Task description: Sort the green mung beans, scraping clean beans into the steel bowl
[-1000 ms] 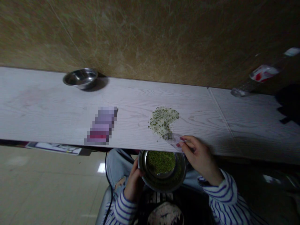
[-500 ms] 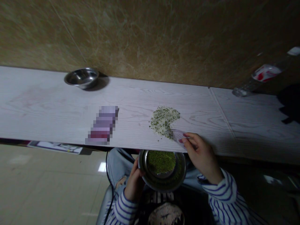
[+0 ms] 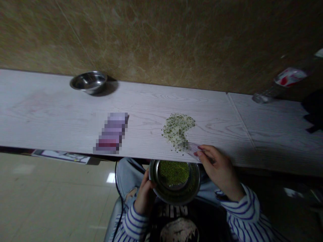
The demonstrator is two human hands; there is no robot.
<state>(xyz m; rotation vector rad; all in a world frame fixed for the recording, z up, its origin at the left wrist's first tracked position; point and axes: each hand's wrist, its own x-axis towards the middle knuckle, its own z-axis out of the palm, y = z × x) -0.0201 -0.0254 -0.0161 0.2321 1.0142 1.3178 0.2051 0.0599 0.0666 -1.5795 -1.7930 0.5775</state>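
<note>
Apparently we are only partway along: plenty of green beans (image 3: 174, 173) already lie in the steel bowl (image 3: 193, 183), below the counter (image 3: 214, 117) on our side of the pile (image 3: 178, 129), while the pile itself, white grains mixed with green bits, seems to be what is left. Our left hand (image 3: 145, 193) has its fingers clamped on that bowl's rim. Our right hand (image 3: 219, 166), just to the near right of the pile, has thumb and forefinger pinched on a clear plastic piece (image 3: 191, 150) whose far end meets the pile's near edge; in this dim light we cannot tell whether it carries any grains. Beyond the pile, well to its left, stands a second bowl (image 3: 88, 82)
</note>
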